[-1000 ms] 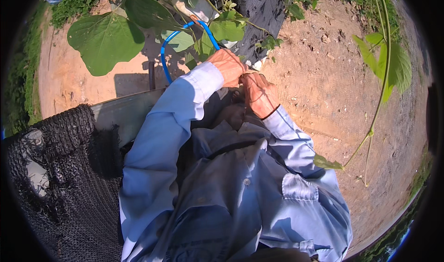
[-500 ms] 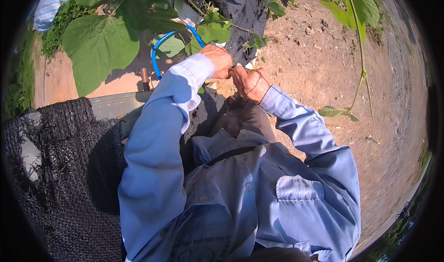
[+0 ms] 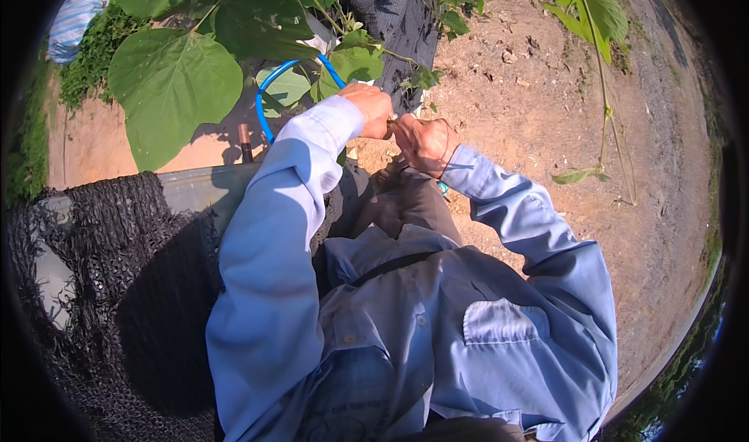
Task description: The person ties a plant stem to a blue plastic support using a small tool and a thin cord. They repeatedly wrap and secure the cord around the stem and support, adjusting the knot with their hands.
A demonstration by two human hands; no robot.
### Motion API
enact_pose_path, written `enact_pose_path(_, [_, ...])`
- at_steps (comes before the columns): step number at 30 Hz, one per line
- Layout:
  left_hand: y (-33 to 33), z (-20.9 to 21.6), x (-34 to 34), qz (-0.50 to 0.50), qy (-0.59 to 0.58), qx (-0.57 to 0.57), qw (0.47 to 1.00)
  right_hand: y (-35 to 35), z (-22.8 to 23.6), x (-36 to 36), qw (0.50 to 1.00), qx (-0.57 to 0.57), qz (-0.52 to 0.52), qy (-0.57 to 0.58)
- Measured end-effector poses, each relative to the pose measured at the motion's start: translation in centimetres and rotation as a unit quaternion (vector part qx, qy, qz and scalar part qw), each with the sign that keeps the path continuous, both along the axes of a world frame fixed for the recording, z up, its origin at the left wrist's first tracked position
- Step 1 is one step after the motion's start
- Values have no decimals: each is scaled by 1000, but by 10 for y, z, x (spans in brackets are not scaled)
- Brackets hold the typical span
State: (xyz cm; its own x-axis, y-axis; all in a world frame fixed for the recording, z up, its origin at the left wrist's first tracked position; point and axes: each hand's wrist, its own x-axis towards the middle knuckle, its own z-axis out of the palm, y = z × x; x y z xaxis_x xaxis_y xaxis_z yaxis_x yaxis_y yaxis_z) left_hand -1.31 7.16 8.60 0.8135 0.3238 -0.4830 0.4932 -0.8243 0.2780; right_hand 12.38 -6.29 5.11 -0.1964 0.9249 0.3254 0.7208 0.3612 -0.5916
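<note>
My left hand (image 3: 368, 110) and my right hand (image 3: 427, 143) meet in front of me, both with closed fingers. Something small and dark lies at the pinch between them, too hidden to name. A blue hose (image 3: 261, 102) curves out from behind my left sleeve, arches up and comes down behind my left hand; whether that hand grips it is hidden. Broad green leaves (image 3: 179, 91) hang to the left and above the hose. Below my hands show my brown trouser legs (image 3: 406, 208).
Black shade netting (image 3: 86, 309) covers a grey ledge (image 3: 203, 188) at the left, with a brown post stub (image 3: 245, 142) behind it. Dark ground cloth (image 3: 406, 21) runs ahead. Bare soil (image 3: 530, 106) lies to the right, under a hanging vine (image 3: 605, 106). A striped sack (image 3: 78, 21) sits far left.
The view has shifted slightly. My hands stay together, with the fingertips a little farther apart and the right hand a bit lower. A small teal thing now shows below my right wrist.
</note>
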Motion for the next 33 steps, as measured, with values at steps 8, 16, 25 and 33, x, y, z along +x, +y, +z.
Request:
enact_pose_path(8, [0, -7, 8, -31, 6, 19, 999, -5, 7, 2, 999, -21, 20, -34])
enact_pose_path(16, [0, -13, 2, -14, 4, 28, 999, -5, -1, -7, 956, -209, -42, 200])
enact_pose_path(25, [-4, -2, 5, -17, 15, 24, 999, -74, -2, 13, 645, -434, -69, 625])
enact_pose_path(33, [-4, -14, -2, -4, -37, 18, 999, -51, 29, -1, 673, -114, -69, 728])
